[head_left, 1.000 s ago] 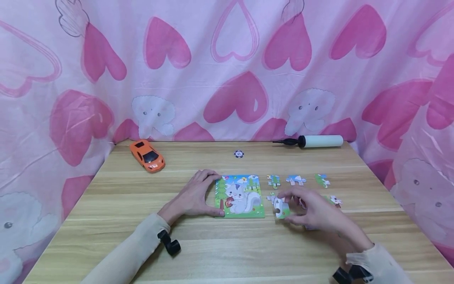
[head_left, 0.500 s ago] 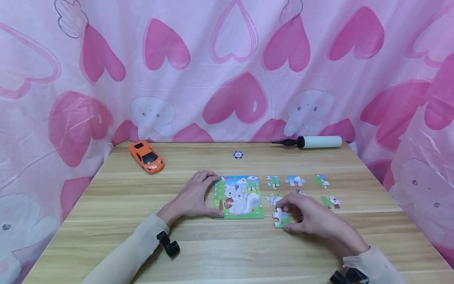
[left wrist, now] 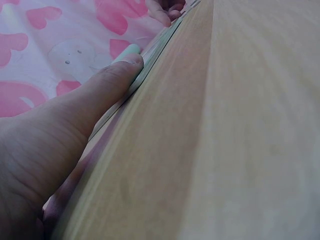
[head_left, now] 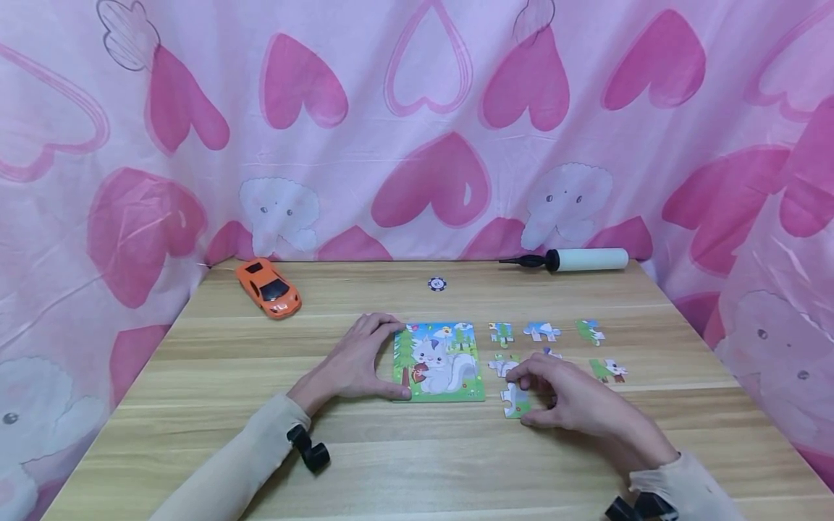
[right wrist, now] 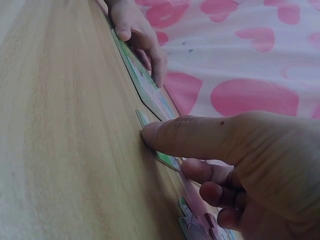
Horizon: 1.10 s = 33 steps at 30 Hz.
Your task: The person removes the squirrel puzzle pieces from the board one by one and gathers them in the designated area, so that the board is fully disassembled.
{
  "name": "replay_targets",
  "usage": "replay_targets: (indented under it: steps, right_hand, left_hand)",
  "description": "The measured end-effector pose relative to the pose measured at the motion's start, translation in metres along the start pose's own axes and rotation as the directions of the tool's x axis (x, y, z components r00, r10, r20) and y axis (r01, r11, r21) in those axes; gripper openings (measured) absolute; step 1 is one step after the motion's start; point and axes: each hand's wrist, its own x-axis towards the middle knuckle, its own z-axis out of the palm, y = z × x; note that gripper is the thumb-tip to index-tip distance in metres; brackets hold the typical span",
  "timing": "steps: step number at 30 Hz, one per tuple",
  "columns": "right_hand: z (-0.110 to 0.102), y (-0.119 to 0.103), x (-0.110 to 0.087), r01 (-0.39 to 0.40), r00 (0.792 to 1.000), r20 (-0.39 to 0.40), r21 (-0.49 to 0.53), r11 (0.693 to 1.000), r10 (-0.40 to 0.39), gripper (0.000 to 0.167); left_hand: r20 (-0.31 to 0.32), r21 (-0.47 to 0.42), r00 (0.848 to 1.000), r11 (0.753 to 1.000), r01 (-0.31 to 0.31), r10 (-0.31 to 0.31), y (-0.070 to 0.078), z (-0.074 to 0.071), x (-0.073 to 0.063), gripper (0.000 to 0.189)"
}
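In the head view, a square puzzle board point(head_left: 443, 369) with a white squirrel picture lies flat on the table. My left hand point(head_left: 355, 362) grips it from the left side, thumb at the near corner and fingers at the far one. My right hand point(head_left: 567, 398) holds a green-and-grey jigsaw piece point(head_left: 513, 401) just right of the board, finger at its far edge and thumb point(right wrist: 155, 132) on its near edge. The piece lies low against the tabletop. Another jigsaw piece point(head_left: 503, 365) sits right behind it. Some pieces are partly hidden under the right hand.
Several loose jigsaw pieces point(head_left: 542, 331) are spread right of the board. An orange toy car point(head_left: 268, 288) stands at the table's back left. A poker chip point(head_left: 437, 284) and a white hand pump point(head_left: 589, 260) lie along the back, before a pink heart-print curtain point(head_left: 430, 181).
My right hand has brought the jigsaw piece nearer to me and down onto the table, then stopped. My left hand and the board have stayed in place.
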Motion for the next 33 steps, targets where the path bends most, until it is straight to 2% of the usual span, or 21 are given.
replay_targets:
  steps: [13,23,28,33]
  right_hand:
    - [-0.002,-0.005,-0.001,-0.027,0.999,-0.023,-0.016,1.0,0.027,0.057]
    - [-0.003,-0.007,-0.002,-0.014,0.998,-0.059,-0.024,1.0,0.012,0.058]
    - [-0.002,-0.007,0.002,-0.004,0.994,-0.108,-0.014,1.0,0.003,0.058]
    - [0.0,-0.009,0.009,0.01,0.977,-0.212,-0.036,0.999,-0.017,0.062]
  left_hand:
    - [-0.006,0.011,1.0,1.0,-0.019,0.019,-0.001,0.0,-0.001,0.124]
    - [-0.011,0.007,1.0,1.0,-0.026,0.026,-0.003,0.001,0.0,0.123]
    - [-0.021,0.002,0.999,1.0,-0.029,0.029,-0.001,0.001,0.0,0.123]
    - [-0.026,-0.012,0.999,1.0,-0.019,0.018,-0.001,0.001,-0.002,0.125]
